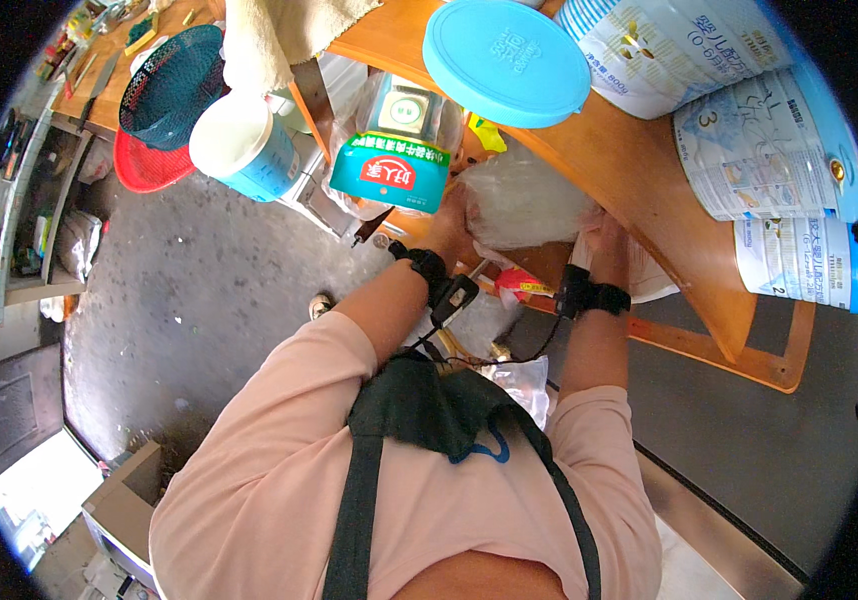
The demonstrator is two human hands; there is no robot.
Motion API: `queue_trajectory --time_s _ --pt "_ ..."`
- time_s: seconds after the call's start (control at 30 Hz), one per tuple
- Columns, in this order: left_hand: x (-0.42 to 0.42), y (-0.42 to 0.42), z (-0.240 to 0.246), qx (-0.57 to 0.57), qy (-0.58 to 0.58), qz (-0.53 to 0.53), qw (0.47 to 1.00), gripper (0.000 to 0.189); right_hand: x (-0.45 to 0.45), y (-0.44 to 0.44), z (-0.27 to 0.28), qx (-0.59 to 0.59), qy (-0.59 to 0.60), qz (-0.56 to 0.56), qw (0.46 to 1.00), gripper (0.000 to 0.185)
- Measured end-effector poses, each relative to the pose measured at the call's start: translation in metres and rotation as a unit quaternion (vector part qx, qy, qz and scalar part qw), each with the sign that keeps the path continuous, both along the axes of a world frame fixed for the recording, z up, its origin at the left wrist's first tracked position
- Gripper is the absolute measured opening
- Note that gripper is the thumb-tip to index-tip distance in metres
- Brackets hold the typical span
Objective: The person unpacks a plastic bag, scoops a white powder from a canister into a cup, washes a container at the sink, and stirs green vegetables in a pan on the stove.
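Observation:
A cloudy, see-through plastic bag (526,199) spans the space between my two hands, under the edge of a wooden shelf. My left hand (456,219) is against the bag's left side; its fingers are blurred and partly hidden. At the bag's right edge, my right hand (603,231) has its fingers bent around the plastic. A green and teal seasoning packet (391,169) lies just beyond my left hand, in front of a clear container. Below the bag is a red and yellow wrapper (520,287). Black bands with small devices sit on both wrists.
Along the wooden shelf (624,157) stand several formula tins (755,146) and a blue lid (506,61). To the left are a white and blue tub (245,146), a dark green basket (172,86), a red basket (151,161) and a knife (98,90). A cardboard box (125,495) rests lower left.

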State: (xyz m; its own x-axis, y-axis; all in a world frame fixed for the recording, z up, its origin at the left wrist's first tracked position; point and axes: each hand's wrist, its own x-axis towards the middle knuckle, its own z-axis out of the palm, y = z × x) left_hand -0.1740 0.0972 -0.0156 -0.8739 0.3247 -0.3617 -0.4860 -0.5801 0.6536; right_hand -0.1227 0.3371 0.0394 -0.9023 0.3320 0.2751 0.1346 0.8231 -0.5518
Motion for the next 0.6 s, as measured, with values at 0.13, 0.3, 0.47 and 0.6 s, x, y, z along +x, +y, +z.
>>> queue_trajectory --time_s 0.13,0.3,0.47,0.6 --pt "-0.014 0.008 -0.004 0.119 -0.219 0.002 0.968 0.033 -0.024 0.002 0.004 0.109 0.071 -0.03 0.991 0.039" --pt "-0.013 0.003 0.005 0.09 -0.165 -0.045 0.981 0.034 -0.029 -0.038 0.001 0.157 -0.043 0.086 0.983 0.034" --pt "-0.017 0.002 0.009 0.081 -0.127 -0.071 0.986 0.041 -0.079 -0.075 0.021 0.258 0.115 0.094 0.955 0.027" --pt "-0.016 0.002 0.0 0.046 -0.058 -0.082 0.994 0.045 -0.092 -0.074 0.04 0.234 0.096 0.079 0.964 0.026"
